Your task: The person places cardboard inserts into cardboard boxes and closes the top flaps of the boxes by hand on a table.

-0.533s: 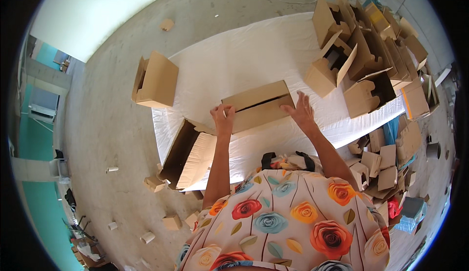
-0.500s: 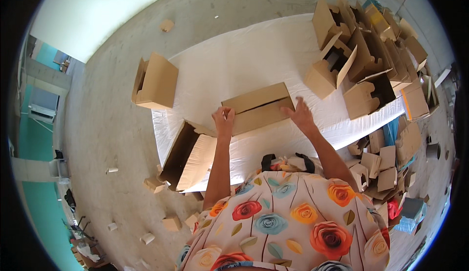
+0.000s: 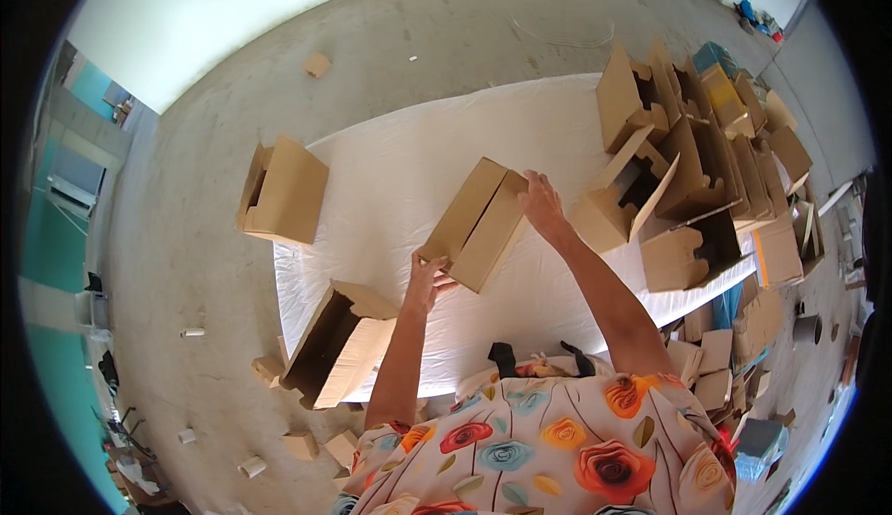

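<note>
Since the earlier frame, the long closed carton has turned: its left end has swung toward the worker and its right end away. It is positioned above the middle of the white-covered desk; whether it rests on the cover or is lifted cannot be told. Fingers of the left hand are clamped on the near end; those of the right hand are clamped at the far right corner. A narrow dark slit runs lengthwise between the top flaps.

Surroundings: an open carton lies at the near left edge of the desk, just beside the left forearm, crowding that side. A tall carton stands at the far left corner, well apart from the hands. On the right, a flapped carton stands near the right forearm, backed by a cluster of open cartons blocking that end. Below lies a heap of cardboard boxes. White tubes lie on the floor to the left.
</note>
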A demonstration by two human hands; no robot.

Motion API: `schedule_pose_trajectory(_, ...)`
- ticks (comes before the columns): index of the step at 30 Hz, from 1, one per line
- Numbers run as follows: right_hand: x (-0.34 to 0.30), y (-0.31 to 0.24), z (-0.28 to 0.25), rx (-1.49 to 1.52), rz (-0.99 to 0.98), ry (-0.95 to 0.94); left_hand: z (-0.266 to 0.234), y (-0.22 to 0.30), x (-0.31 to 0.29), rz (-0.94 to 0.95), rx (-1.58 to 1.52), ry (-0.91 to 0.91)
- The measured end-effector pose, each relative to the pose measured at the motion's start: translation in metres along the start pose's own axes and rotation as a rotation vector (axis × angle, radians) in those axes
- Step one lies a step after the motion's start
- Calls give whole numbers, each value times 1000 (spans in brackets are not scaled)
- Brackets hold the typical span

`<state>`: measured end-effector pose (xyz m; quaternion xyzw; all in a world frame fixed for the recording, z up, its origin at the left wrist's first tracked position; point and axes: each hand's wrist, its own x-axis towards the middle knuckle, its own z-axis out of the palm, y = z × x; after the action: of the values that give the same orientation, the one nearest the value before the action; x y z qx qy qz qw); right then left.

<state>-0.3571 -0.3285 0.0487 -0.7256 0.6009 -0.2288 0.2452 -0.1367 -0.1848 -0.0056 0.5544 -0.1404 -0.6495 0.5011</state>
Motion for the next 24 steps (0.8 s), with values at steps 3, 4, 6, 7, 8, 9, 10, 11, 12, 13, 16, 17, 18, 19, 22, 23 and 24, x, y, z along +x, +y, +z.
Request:
schedule_pose_trajectory(3,29,8,2,-74,8,48,37,-5,28,21,-71,-11)
schedule_pose_trajectory(4,39,28,20,-142,-49,120,54,-5,40,40,-75,-9)
schedule_pose_trajectory(6,48,37,28,-199,-122,147,84,0,59,76,-74,5)
schedule_pose_trajectory(7,48,29,24,-186,-134,101,94,3,71,84,-60,1)
schedule_pose_trajectory(8,49,25,18,-177,-140,60,107,7,84,90,-44,-13)
schedule_pose_trajectory(9,52,26,14,-255,-177,16,120,10,97,95,-28,-28)
schedule_pose_trajectory(10,56,28,10,-330,-214,-28,133,12,108,113,-21,-27)
schedule_pose_trajectory(11,60,27,4,-408,-247,-69,146,14,122,105,-5,-43)
schedule_pose_trajectory(12,62,27,-3,-375,-205,-87,158,15,135,96,12,-59)
schedule_pose_trajectory(13,62,23,-14,-341,-161,-103,171,16,147,87,30,-76)
schedule_pose_trajectory(16,75,41,-29,-382,-100,-156,214,8,173,151,-7,-203)
schedule_pose_trajectory(17,79,49,-33,-420,-95,-179,222,3,186,153,32,-251)
schedule_pose_trajectory(18,84,55,-38,-472,-73,-210,228,-3,201,157,71,-297)
schedule_pose_trajectory(19,90,61,-42,-526,-49,-242,234,-8,214,158,108,-345)
schedule_pose_trajectory(22,115,115,-27,-682,-138,-246,255,-10,229,-46,204,-216)
schedule_pose_trajectory(23,116,117,-25,-687,-138,-250,255,-9,222,-34,264,-162)
schedule_pose_trajectory(24,115,117,-23,-692,-139,-256,253,-8,214,-21,321,-104)
